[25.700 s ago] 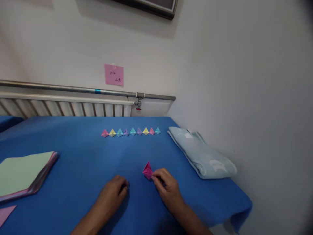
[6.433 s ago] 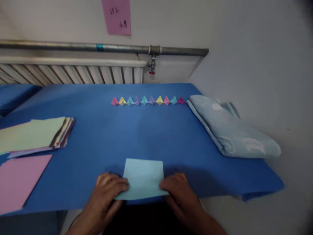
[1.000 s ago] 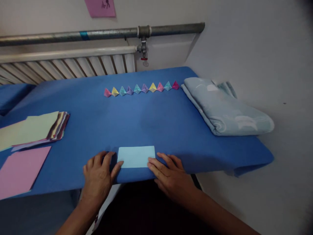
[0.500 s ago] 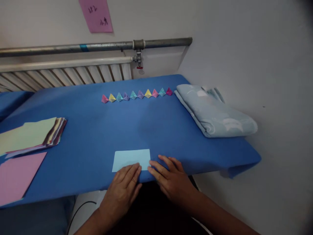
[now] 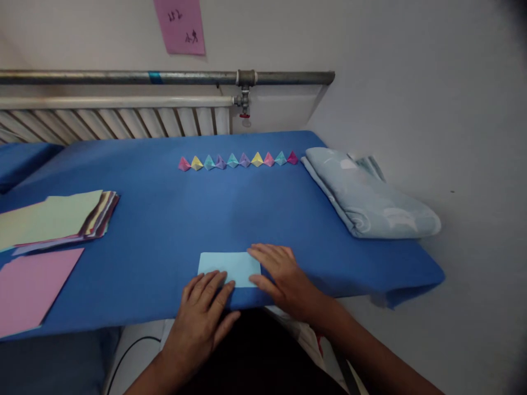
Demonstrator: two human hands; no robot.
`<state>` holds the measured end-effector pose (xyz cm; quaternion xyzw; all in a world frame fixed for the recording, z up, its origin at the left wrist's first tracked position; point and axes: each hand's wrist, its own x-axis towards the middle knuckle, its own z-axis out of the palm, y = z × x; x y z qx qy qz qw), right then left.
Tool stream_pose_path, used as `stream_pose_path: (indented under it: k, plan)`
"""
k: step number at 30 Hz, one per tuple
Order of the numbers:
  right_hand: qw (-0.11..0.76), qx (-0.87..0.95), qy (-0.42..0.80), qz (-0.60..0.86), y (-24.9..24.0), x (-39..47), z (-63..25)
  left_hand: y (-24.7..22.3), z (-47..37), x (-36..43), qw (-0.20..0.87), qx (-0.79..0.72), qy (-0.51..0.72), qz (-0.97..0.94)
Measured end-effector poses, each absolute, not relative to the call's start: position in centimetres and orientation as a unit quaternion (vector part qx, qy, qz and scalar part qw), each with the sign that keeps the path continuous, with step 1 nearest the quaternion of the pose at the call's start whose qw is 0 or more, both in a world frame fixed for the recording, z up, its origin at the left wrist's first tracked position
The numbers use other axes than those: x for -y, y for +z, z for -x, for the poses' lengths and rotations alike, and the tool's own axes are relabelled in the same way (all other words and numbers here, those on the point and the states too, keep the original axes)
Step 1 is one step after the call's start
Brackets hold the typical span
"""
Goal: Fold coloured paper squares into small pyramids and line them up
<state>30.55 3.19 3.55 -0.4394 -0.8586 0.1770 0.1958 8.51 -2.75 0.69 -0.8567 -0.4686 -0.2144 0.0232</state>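
Note:
A light blue sheet of paper [image 5: 236, 266], shaped as a wide rectangle, lies flat near the front edge of the blue-covered table [image 5: 164, 219]. My left hand [image 5: 203, 304] rests with fingers spread over the paper's lower left corner, its fingertips touching it. At the paper's right end is my right hand [image 5: 284, 277], fingers stretched out and thumb apart, fingertips on the right edge. The lower left corner is hidden under my left fingers.
A row of several small folded paper pieces [image 5: 233, 160] stands toward the back. Left are a stack of coloured paper [image 5: 61, 216] and pink sheets [image 5: 37, 288]. A folded light blue blanket [image 5: 370, 197] lies right, by the wall. A radiator [image 5: 144, 123] stands behind.
My right hand has moved up along the paper's right edge, its thumb now apart. My left hand has shifted left and spread its fingers. The view has swung slightly left.

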Motion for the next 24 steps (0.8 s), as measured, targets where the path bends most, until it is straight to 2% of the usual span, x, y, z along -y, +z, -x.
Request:
stream_pose_path:
  k: [4,9,14,24]
  plan:
    - [0.252,0.804,0.166,0.513,3.0,-3.0,-32.1,1.7,-7.8,1.4,0.02,0.501,-0.251,0.828]
    - [0.288,0.812,0.158,0.482,2.6,-1.3,-32.4,3.2,-9.1,-2.1,-0.027,0.495,-0.224,0.839]
    - [0.256,0.831,0.174,0.463,2.9,-0.5,-32.3,3.0,-9.9,-3.8,-0.065,0.491,-0.167,0.853]
    - [0.191,0.846,0.258,0.426,4.0,-2.1,-33.5,3.2,-9.9,-4.4,-0.065,0.496,-0.129,0.856]
